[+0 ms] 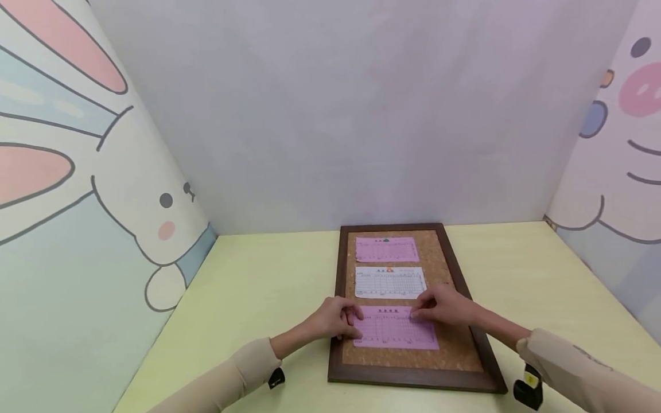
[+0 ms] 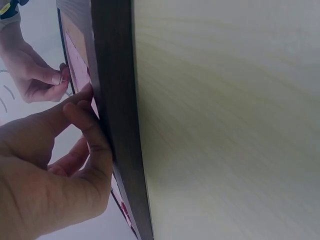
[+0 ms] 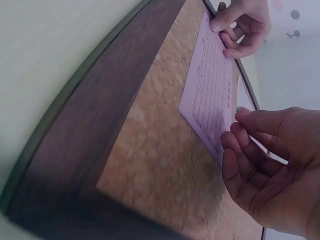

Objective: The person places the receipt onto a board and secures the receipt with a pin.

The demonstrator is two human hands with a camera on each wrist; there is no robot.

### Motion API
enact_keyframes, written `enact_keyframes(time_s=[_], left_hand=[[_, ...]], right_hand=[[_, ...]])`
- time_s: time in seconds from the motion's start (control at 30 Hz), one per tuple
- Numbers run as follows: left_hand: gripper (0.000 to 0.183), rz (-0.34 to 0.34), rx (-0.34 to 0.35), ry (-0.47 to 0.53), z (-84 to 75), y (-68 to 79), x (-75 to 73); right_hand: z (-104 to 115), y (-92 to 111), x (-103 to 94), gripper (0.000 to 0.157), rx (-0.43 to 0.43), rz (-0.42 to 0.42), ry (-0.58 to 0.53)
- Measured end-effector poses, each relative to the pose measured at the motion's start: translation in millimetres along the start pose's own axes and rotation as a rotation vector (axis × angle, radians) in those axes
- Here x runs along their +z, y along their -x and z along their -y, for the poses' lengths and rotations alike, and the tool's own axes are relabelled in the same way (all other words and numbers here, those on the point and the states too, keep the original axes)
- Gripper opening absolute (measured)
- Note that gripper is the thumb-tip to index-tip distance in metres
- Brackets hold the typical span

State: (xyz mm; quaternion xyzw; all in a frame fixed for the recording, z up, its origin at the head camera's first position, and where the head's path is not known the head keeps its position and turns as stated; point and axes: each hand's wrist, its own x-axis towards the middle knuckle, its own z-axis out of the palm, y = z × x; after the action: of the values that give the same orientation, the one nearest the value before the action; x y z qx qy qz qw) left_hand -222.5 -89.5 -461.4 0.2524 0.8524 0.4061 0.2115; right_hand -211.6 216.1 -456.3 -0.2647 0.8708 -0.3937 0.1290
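A pink printed slip lies on the lower part of a cork board. My left hand rests at the slip's left side, thumb and fingertips pressing on its edge; the left wrist view shows this hand beside the dark frame. Over the slip's upper right, my right hand pinches a small push pin between thumb and forefinger, close over the paper. The pin is mostly hidden by the fingertips. Above are a white slip with an orange pin and another pink slip with a green pin.
A dark wooden frame borders the board, which lies on a pale yellow table. A grey-white wall panel stands behind. Side panels carry a cartoon rabbit on the left and a pig on the right.
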Motion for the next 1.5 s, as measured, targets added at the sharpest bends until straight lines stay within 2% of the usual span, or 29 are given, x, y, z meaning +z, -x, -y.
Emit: enact_keyframes(time_s=[0.13,0.27,0.63,1.2,1.33,1.5], left_hand=[[0.023,0.011,0.005,0.012,-0.7,-0.5,5.2],[0.022,0.014,0.016,0.009,-1.4,-2.2,6.3],[0.022,0.012,-0.003,0.027,1.5,-2.8,5.0],[0.022,0.01,-0.008,0.018,3.4,-3.4,-4.0],[0.022,0.006,-0.003,0.017,5.0,-4.6,-4.0],[0.021,0.005,-0.022,0.026,6.7,-2.8,-2.1]], right_hand=[[3,-8,10.0,0.011,-0.005,0.004,0.027],[7,-17,15.2,0.011,0.059,0.005,0.032],[14,-31,14.7,0.01,0.222,0.009,-0.041],[24,-45,15.3,0.006,0.351,-0.012,-0.128],[25,-47,13.9,0.006,0.363,-0.013,-0.114],[25,-51,21.1,0.01,0.428,-0.029,-0.108]])
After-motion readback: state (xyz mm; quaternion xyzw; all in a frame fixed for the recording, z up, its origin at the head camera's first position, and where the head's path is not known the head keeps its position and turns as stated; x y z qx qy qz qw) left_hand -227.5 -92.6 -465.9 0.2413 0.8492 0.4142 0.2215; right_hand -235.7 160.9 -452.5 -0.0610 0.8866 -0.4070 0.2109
